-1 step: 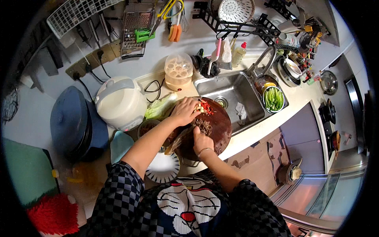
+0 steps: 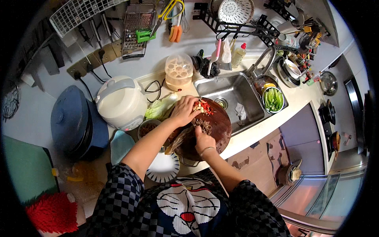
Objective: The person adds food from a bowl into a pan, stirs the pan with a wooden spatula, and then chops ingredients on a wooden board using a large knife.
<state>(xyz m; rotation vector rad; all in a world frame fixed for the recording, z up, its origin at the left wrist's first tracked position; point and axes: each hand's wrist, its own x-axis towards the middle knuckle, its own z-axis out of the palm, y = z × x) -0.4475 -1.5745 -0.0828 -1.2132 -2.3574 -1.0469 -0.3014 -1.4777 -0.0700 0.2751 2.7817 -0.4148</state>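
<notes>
A round dark brown chopping board [image 2: 222, 128] lies on the counter's front edge. On its far side is a heap of chopped red chillies with pale bits [image 2: 204, 107]; brown chopped food [image 2: 203, 125] lies closer. My left hand [image 2: 185, 110] rests at the chilli heap, fingers bent and together, fingertips hidden. Beside the brown food my right hand [image 2: 205, 141] is closed, thumb pointing away from me; what it grips is hidden. A long grey-brown streaked shape [image 2: 181, 139] extends left from the brown food, perhaps a blade; I cannot tell.
The steel sink [image 2: 211, 82] is right of the board, with a bowl of green peppers [image 2: 273, 99] at its corner. To the left stand leafy cabbage [image 2: 160, 108], a small bowl [image 2: 148, 127], a striped-rim plate [image 2: 162, 175] and a white rice cooker [image 2: 121, 104].
My left hand has shifted slightly left, showing a little more of the chillies. My right hand has moved a few pixels right and toward me.
</notes>
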